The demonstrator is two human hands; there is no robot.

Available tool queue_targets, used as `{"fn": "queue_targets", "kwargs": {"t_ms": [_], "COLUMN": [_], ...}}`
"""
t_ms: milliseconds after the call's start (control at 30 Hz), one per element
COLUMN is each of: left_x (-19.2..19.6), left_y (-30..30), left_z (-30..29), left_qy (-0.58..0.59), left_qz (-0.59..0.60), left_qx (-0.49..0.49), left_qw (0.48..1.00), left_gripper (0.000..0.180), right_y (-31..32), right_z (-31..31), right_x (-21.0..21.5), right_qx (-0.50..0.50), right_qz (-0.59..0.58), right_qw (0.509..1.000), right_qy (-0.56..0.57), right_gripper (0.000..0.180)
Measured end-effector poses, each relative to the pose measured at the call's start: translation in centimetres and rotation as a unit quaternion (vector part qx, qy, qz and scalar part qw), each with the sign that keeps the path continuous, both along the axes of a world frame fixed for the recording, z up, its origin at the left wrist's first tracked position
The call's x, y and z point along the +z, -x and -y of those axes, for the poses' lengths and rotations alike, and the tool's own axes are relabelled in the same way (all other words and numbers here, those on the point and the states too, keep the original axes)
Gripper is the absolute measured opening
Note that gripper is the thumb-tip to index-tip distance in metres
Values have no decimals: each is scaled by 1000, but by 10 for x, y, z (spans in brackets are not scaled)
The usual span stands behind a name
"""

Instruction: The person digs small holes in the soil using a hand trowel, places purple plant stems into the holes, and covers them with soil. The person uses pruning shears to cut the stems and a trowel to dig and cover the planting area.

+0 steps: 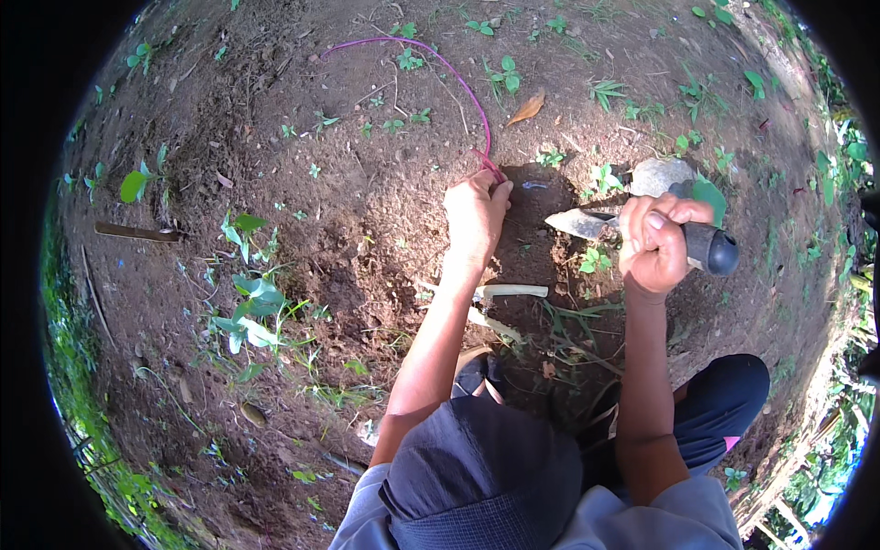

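"So, what is the left hand [475, 216] doing in the head view?"

"It is pinched shut, thumb against fingers, on the near end of a purple cord [468, 88]. From there the cord runs away from the person and bends off to the left in a loose arc over the bare ground [367, 229]."

"And the right hand [653, 243]?"

"It is wrapped around the dark handle of a hand tool [577, 223]. The pointed blade is turned toward the left hand, near it but apart. Whether the tip touches the soil cannot be told."

"What lies around them?"

"Just beyond the right hand sits a pale stone [658, 174]. A dry brown leaf [527, 107] lies farther out, to the right of the cord. Nearer the person, between the forearms, rests a pale stick [513, 291]. Off to the left, small green plants [249, 312] grow, and past them lies a flat brown strip [136, 233]."
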State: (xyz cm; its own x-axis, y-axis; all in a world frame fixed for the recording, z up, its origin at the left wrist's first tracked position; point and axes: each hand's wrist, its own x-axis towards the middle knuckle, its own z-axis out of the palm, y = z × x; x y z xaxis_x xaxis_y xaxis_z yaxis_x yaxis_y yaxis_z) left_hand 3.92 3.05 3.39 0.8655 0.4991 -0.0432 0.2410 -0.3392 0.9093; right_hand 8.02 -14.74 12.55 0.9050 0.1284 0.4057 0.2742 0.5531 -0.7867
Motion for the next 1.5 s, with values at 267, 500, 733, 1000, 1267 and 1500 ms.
{"fn": "queue_targets", "kwargs": {"t_ms": [267, 500, 733, 1000, 1267, 1500], "left_x": [-2, 1, 5, 3, 2, 0], "left_y": [5, 10, 11, 13, 13, 14], "left_z": [-1, -2, -1, 1, 1, 2], "left_qy": [39, 64, 126, 97, 110, 124], "left_qz": [-13, -54, -50, -30, -32, -39], "left_qx": [16, 16, 35, 33, 37, 43], "left_qw": [999, 996, 990, 994, 993, 991], "left_gripper": [10, 12, 11, 9, 12, 12], "right_y": [-8, -36, -63, -85, -91, -90], "right_z": [-7, -5, -56, -49, -72, -76], "right_x": [-3, 45, 13, 28, 14, 15], "right_qx": [-67, -126, -185, -92, -25, -53], "right_qz": [-30, -10, -169, -55, -127, -159], "right_qw": [996, 992, 965, 993, 990, 985], "right_qy": [42, 4, -73, -52, -59, 28], "right_gripper": [23, 17, 13, 22, 16, 12]}}
